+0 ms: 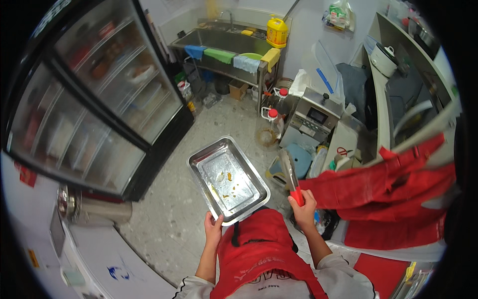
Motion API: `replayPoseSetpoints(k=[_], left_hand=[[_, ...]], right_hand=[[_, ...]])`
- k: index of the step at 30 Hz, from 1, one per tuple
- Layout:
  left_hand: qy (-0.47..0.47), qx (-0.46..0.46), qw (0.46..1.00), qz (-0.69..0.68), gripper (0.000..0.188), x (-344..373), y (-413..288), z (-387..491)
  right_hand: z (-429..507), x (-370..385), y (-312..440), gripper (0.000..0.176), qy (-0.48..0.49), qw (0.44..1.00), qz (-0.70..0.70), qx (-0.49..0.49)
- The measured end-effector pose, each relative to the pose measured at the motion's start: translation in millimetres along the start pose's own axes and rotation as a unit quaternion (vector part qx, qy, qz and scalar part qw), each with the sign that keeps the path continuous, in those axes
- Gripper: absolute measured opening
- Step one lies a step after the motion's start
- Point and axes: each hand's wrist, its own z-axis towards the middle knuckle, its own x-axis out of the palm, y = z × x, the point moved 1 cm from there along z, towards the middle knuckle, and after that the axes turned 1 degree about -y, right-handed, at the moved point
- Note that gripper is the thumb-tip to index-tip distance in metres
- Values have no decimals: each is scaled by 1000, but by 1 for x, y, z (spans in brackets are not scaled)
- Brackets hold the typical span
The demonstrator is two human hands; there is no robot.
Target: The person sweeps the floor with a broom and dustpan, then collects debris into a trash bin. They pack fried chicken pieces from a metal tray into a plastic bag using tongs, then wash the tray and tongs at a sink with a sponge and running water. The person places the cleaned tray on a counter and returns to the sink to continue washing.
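Note:
My left hand [213,228] grips the near corner of a rectangular stainless steel tray [244,203], thumb over the rim. The tray is held out in front of me above the floor. A few orange-brown food crumbs [229,176] and wet smears lie on its bottom. In my right hand [305,210] is a pair of metal tongs [288,168] with red handles, pointing up and away from me. The tongs are to the right of the tray, apart from it.
A glass-door refrigerator [101,97] stands at left. Ahead is a steel sink [224,41] with cloths over its edge and a yellow jug [277,33]. Large red-capped bottles [269,129] and a steel machine [312,116] stand at right, near hanging red aprons [373,187].

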Motion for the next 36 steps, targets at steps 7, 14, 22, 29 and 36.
replayPoseSetpoints(k=[7,14,22,29,36], left_hand=[[50,-14,998,-43,22,58,-79,276],[5,27,999,-30,26,104,-150,486],[-3,8,1000,-11,33,130,-222,753],[111,-12,992,63,29,191,-284,1011],[140,-150,978,35,46,282,-320,1173]], right_hand=[[247,155,-56,37,-103,993,-22,62],[533,317,-100,45,-125,987,-35,92],[783,500,-207,57,-166,957,-214,107],[903,565,-251,65,-189,858,-409,248],[931,562,-247,62,-160,812,-445,342]])
